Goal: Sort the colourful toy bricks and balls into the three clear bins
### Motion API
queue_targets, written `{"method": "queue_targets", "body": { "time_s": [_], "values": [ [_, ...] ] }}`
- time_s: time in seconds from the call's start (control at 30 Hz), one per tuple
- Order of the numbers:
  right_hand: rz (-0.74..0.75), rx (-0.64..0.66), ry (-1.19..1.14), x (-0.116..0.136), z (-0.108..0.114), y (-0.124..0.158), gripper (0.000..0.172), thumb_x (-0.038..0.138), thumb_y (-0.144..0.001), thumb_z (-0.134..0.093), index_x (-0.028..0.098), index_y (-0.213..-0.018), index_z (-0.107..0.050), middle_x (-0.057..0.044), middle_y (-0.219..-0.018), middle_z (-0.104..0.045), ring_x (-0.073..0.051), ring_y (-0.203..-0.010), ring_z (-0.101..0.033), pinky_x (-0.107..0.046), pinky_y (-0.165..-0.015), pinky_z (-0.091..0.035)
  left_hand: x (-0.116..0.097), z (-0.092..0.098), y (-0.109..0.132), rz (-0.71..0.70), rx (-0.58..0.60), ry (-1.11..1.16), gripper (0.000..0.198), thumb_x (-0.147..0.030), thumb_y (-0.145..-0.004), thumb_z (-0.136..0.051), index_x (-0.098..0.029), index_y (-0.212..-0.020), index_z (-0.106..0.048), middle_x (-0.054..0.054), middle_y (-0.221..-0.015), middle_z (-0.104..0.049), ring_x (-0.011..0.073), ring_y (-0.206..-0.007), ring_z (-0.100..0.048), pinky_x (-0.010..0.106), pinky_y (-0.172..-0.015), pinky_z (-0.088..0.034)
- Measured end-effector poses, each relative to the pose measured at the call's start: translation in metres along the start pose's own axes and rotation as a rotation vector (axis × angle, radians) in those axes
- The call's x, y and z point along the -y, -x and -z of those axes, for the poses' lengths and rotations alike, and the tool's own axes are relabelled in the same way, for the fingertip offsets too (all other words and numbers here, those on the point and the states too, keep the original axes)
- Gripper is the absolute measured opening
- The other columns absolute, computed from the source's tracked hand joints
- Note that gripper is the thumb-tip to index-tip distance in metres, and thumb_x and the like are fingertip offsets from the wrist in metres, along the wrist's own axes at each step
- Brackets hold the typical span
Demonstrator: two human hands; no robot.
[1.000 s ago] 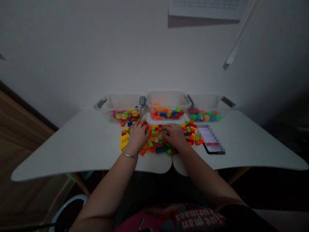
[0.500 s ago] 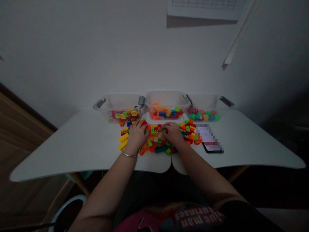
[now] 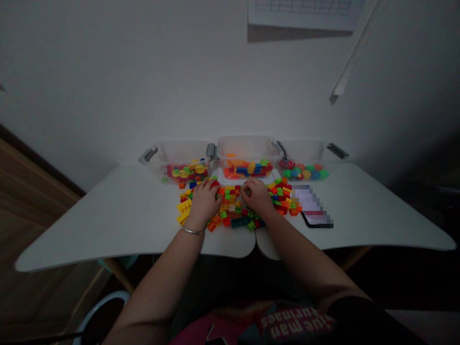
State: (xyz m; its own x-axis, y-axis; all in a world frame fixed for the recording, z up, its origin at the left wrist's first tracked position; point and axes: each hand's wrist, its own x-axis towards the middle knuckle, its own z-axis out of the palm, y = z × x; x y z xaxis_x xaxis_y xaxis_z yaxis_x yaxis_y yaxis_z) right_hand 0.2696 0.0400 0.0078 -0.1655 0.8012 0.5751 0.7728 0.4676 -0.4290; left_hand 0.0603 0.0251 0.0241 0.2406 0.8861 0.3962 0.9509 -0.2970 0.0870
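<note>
A pile of toy building bricks (image 3: 233, 209) in red, orange, yellow, green and blue lies on the white table between and around my hands. My left hand (image 3: 204, 203) rests on the left side of the pile, fingers spread forward and thumb apart, with bricks under it and a bit of green by the thumb. On the pile's right side, my right hand (image 3: 258, 197) is curled in a pinch, thumb against fingertips. A small building brick seems to be in that pinch, mostly hidden by the fingers.
Behind the pile stand three clear bins: the left bin (image 3: 179, 151) with colourful pieces, the middle bin (image 3: 247, 143) with bricks on a white lid, the right bin (image 3: 305, 148) with coloured balls. A phone (image 3: 312, 206) lies right of the pile. A wall rises behind.
My right hand has lifted slightly and its fingers have curled in more; the green piece at its fingertips is now mostly hidden. My left hand has stayed in place.
</note>
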Motion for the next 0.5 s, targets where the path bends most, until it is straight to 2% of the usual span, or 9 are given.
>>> {"method": "queue_targets", "body": {
  "time_s": [0.07,0.17,0.33,0.43,0.5],
  "values": [
    [0.002,-0.052,-0.052,0.0001,0.0000,-0.0001,0.008,0.016,-0.082,-0.061,0.022,-0.077,-0.060,-0.010,-0.099,-0.071,-0.026,-0.102,-0.064,-0.040,-0.093,-0.049,0.0003,-0.0005,0.0000,0.004,0.000,-0.003,0.037,-0.031,-0.092,-0.049,-0.018,-0.120,-0.070,0.012,-0.144,-0.059,0.0315,-0.137,-0.047,0.050,-0.113,-0.040],
    [-0.030,-0.120,-0.125,0.0008,0.0007,0.0005,0.006,0.019,-0.082,-0.058,0.023,-0.077,-0.058,-0.008,-0.093,-0.072,-0.024,-0.091,-0.067,-0.039,-0.087,-0.052,0.0008,-0.0011,-0.0002,0.009,0.002,-0.005,0.037,-0.031,-0.093,-0.049,-0.019,-0.120,-0.070,0.011,-0.144,-0.059,0.0311,-0.137,-0.047,0.050,-0.113,-0.040],
    [-0.132,-0.127,-0.221,0.0022,0.0018,0.0019,0.003,0.024,-0.082,-0.059,0.024,-0.084,-0.060,-0.007,-0.092,-0.072,-0.023,-0.087,-0.067,-0.038,-0.084,-0.053,0.0006,-0.0001,-0.0001,0.008,0.002,0.005,0.037,-0.031,-0.092,-0.050,-0.019,-0.121,-0.070,0.011,-0.144,-0.058,0.0313,-0.138,-0.046,0.050,-0.114,-0.039],
    [-0.185,-0.130,-0.259,0.0025,0.0016,0.0022,0.019,0.027,-0.081,-0.063,0.021,-0.099,-0.063,-0.009,-0.099,-0.072,-0.023,-0.087,-0.067,-0.038,-0.082,-0.055,0.0002,0.0005,-0.0001,0.001,-0.004,0.004,0.037,-0.030,-0.092,-0.050,-0.018,-0.121,-0.071,0.012,-0.143,-0.059,0.0321,-0.137,-0.047,0.051,-0.112,-0.040],
    [-0.167,-0.147,-0.266,0.0024,0.0015,0.0020,0.026,0.027,-0.081,-0.064,0.020,-0.105,-0.063,-0.010,-0.102,-0.071,-0.023,-0.087,-0.067,-0.040,-0.083,-0.055,0.0002,0.0001,-0.0004,-0.001,-0.004,-0.002,0.037,-0.031,-0.092,-0.051,-0.017,-0.121,-0.071,0.013,-0.143,-0.059,0.0330,-0.136,-0.047,0.052,-0.112,-0.041]
  ]
}}
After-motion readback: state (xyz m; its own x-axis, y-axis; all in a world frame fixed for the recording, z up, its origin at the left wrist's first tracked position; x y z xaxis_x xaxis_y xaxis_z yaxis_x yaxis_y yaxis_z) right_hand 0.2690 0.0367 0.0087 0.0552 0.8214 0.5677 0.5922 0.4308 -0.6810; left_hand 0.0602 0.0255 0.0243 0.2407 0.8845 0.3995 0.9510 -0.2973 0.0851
